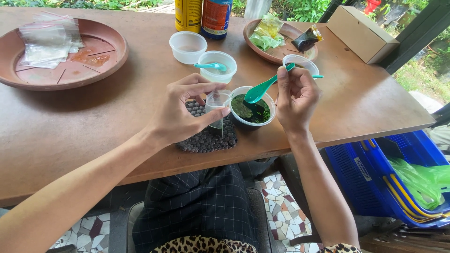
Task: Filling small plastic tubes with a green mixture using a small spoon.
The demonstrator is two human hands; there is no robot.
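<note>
Green spoon (260, 89) between hands, over cup (253, 108).

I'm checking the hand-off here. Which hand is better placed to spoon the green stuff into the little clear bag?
Right, probably. The right hand already grips the teal spoon, its bowl over the cup of dark green material. The left hand is occupied pinching the small clear bag open beside it.

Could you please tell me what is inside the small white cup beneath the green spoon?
The white cup holds a dark green, wet-looking mass. The green spoon, held in the right hand, dips in from above. The spoon's bowl covers part of the contents, and the cup's bottom is hidden.
</note>
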